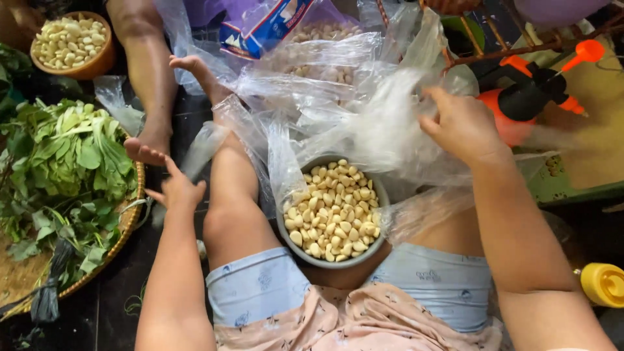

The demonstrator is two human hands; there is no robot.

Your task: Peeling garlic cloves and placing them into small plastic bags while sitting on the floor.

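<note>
A grey metal bowl (379, 195) full of peeled garlic cloves (333, 211) rests between my thighs. My right hand (463, 125) grips a crumpled clear plastic bag (383, 123) just above and behind the bowl. My left hand (174, 190) hovers left of my left knee with its fingers spread and nothing in it. A blurred clear plastic bag (201, 148) lies just beyond its fingertips, against my left leg. Whether the fingers touch that bag is unclear.
A woven tray (133, 218) of leafy greens (65, 162) sits at the left. Another person's leg and foot (146, 97) lie beside it. A wooden bowl (97, 64) of garlic stands top left, an orange spray bottle (520, 97) at the right, a yellow-capped container (601, 284) lower right.
</note>
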